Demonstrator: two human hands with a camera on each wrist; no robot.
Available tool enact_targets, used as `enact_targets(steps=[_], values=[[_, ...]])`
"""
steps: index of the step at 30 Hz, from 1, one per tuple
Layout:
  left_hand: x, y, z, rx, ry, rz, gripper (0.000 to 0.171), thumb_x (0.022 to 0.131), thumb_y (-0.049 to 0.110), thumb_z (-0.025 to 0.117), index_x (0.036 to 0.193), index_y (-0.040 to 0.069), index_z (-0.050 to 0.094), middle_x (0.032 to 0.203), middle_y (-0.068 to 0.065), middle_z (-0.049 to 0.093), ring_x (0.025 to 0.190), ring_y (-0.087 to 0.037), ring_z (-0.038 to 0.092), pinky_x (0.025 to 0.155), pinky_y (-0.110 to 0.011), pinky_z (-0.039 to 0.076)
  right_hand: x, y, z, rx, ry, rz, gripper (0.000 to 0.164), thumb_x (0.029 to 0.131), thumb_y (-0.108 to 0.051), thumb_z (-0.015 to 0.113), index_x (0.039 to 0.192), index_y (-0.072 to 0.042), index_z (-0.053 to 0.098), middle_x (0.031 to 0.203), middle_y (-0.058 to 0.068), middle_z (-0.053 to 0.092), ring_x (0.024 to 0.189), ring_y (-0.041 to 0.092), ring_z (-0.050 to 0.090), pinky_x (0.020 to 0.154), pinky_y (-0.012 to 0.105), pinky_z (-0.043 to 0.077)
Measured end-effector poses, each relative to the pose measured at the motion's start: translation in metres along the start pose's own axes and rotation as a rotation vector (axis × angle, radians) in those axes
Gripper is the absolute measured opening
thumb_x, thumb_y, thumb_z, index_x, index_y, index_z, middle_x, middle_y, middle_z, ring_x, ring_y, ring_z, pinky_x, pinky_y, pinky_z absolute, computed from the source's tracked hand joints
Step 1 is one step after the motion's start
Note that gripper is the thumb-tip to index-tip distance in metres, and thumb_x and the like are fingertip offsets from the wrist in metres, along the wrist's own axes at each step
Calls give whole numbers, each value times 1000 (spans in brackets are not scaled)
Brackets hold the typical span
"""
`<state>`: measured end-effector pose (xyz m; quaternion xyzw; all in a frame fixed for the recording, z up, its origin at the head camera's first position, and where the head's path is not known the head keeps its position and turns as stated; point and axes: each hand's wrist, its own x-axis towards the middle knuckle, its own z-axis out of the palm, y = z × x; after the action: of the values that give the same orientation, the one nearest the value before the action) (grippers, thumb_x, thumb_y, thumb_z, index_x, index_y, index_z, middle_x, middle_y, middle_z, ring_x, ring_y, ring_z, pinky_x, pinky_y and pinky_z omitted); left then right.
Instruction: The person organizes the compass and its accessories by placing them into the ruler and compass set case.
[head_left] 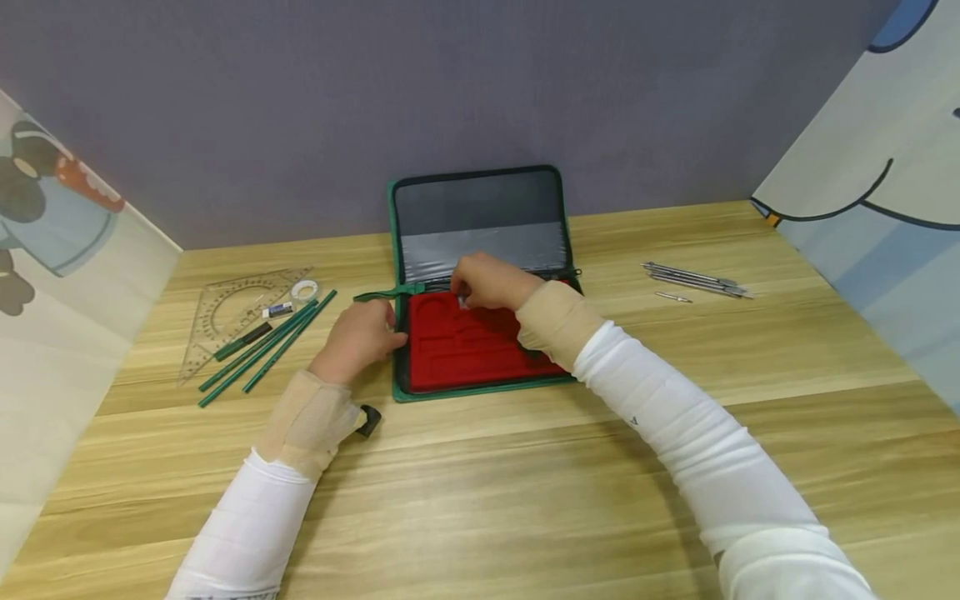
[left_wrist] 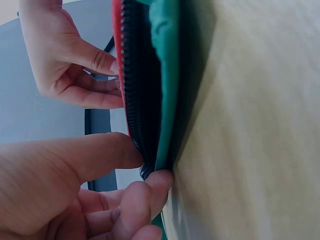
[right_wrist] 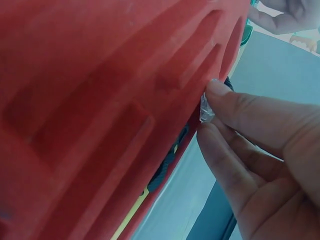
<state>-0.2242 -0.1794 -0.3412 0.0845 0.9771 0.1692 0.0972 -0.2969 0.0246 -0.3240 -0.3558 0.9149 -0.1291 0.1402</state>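
RH (head_left: 491,279) has a small clear piece (right_wrist: 206,110) pinched btwn thumb + index, right at the far edge of the red tray (head_left: 480,358); tip hold prob bc it's too small for more fingers. Can't tell if the piece is touching the tray. LH (head_left: 362,337) fingers clamped on the L edge of the green case (head_left: 465,394), thumb at the zip side, others outside on the cover; looks like a steadying grip so the case won't slide on the surface (head_left: 487,483). Lid (head_left: 480,200) is folded back twd the dark panel, prob to leave the tray recesses reachable. Yellow-and-black tool (right_wrist: 165,170) sits along the tray's edge, R wrist view. Pencils (head_left: 258,354), eraser (head_left: 277,310) + clear set square (head_left: 201,325) lie loose to the L, metal tools (head_left: 697,279) to the R, well apart; reads like sorting by kind, keeps the middle for the case.
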Motion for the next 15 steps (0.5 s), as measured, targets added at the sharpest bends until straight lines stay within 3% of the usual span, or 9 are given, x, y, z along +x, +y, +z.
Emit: enact_targets(steps=[15], values=[[0,0,0,1,4,5,26,85,21,66,96,-2,61,63,-5,63,63,-22,59,61,-33,44,0,4,0,13,1,-7,23,82,-5,71,105,1,70,100,12,69,94,23,63,85,33,50]])
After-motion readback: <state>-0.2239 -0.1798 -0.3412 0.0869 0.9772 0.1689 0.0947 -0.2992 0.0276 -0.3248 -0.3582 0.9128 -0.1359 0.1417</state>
